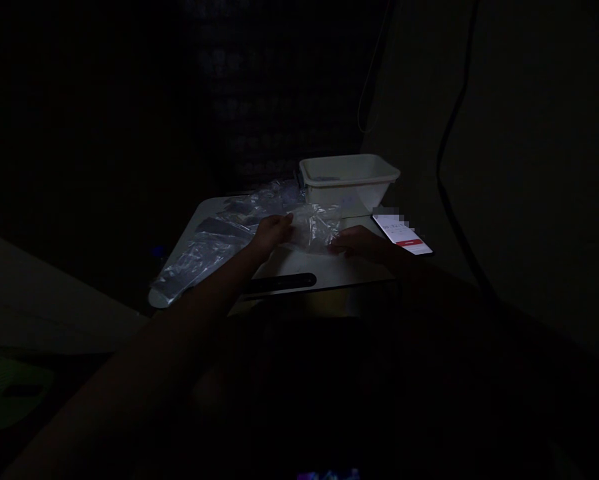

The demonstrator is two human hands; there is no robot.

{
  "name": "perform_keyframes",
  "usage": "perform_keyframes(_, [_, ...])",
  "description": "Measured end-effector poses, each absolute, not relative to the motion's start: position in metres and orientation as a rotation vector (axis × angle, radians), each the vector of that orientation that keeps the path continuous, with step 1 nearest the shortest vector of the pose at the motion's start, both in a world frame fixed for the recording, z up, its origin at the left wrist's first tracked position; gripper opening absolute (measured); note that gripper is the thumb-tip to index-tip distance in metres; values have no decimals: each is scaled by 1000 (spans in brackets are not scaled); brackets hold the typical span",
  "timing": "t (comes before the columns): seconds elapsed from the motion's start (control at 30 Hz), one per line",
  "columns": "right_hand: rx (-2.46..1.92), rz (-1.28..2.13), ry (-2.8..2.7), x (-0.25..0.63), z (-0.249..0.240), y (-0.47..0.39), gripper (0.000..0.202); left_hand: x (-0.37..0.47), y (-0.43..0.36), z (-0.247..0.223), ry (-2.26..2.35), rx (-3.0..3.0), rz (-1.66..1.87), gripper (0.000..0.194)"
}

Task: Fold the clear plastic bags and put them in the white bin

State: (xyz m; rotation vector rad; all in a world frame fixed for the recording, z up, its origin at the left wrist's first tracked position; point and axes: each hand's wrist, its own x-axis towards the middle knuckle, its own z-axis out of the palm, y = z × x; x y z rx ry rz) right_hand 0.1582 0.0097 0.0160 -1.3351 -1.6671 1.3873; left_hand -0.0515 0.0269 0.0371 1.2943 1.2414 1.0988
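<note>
A clear plastic bag (313, 228) is stretched between my two hands over the white table (284, 263). My left hand (273, 235) is closed on its left side, with the thumb on top. At the lower right corner, my right hand (353, 241) pinches the bag's edge. The scene is dark, so I cannot make out what the bag holds, if anything. Left of my left hand lie several other clear plastic bags (199, 257), spread along the table's left side and up towards the back.
A white plastic basin (349, 195) stands at the back right, with something indistinct inside. A phone with a lit screen (403, 233) lies at the table's right edge. A dark slot (284, 283) runs along the front edge. A dark cable (442, 160) hangs on the right.
</note>
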Motion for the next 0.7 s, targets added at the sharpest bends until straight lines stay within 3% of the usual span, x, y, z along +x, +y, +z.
perform_keyframes(0.13, [-1336,1358,-1687,162,10,15,13,-65,24,36,1271,1521,898,30])
perform_keyframes(0.3, [-1303,1374,-1665,162,13,12,15,-73,15,36,1282,1619,612,13])
perform_keyframes(0.4, [-1281,1372,-1674,159,19,7,12,-72,13,35,1376,1594,635,4])
perform_keyframes(0.7, [-1261,1393,-1637,155,20,3,19,-71,12,29,1320,1268,734,6])
